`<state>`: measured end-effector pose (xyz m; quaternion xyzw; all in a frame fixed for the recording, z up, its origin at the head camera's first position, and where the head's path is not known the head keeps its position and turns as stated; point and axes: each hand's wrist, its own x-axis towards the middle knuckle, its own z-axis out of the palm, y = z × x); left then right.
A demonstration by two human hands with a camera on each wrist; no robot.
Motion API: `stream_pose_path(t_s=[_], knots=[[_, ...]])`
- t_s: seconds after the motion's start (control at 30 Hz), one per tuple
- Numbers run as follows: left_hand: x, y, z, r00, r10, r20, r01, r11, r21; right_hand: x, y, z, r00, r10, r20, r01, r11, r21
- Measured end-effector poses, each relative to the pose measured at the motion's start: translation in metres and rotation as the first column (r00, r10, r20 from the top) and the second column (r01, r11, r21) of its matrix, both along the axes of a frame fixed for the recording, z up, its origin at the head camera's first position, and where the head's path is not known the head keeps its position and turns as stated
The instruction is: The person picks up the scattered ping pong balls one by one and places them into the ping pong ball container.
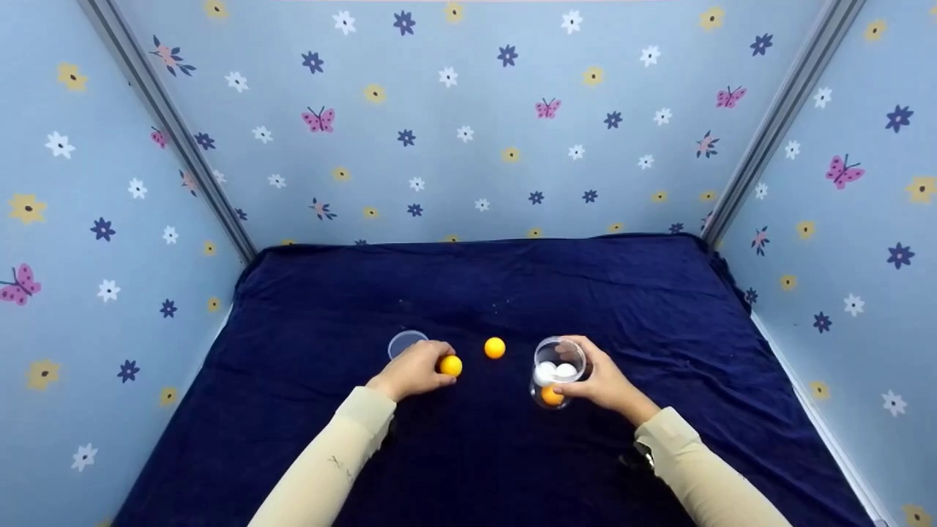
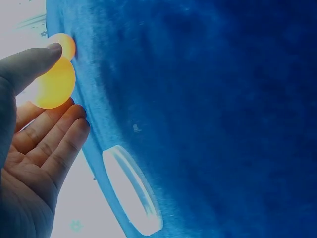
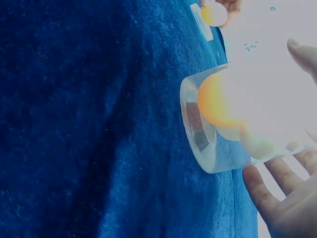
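Between thumb and fingers, my left hand (image 1: 416,370) pinches an orange ping-pong ball (image 1: 451,365), held above the cloth in the left wrist view. Just behind that hand lies a clear round lid (image 1: 405,341), partly covered by it in the head view. My right hand (image 1: 606,382) grips a clear plastic jar (image 3: 210,161) round its side, the mouth uncovered. Inside the jar are white balls (image 1: 544,373) with an orange ball (image 3: 213,101) at the bottom. A second loose orange ball (image 1: 495,348) rests on the cloth between the two hands.
A dark blue cloth (image 1: 468,454) with soft wrinkles covers the table. Flower-patterned panels (image 1: 468,95) enclose it at the back and both sides, joined by grey corner posts (image 1: 783,121).
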<state>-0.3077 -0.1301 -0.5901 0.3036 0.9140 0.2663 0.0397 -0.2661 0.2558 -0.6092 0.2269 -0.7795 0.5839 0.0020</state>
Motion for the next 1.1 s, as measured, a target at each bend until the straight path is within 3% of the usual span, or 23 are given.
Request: stream_pose_path(t_s=[0.53,0.73,1.1], knots=[[-0.006,0.004,0.025,1.000,-0.010,0.016,0.010,0.999,0.038,-0.001,-0.001,0.000,1.000,0.000,-0.028,0.000,1.000,-0.001],[-0.006,0.004,0.031,1.000,-0.008,-0.024,0.009,0.999,0.031,0.000,0.000,0.000,1.000,0.005,-0.017,-0.005,1.000,-0.001],[-0.003,0.006,0.039,0.998,0.054,-0.022,-0.053,0.998,0.023,0.000,0.001,0.000,1.000,0.002,-0.005,-0.002,1.000,-0.002]])
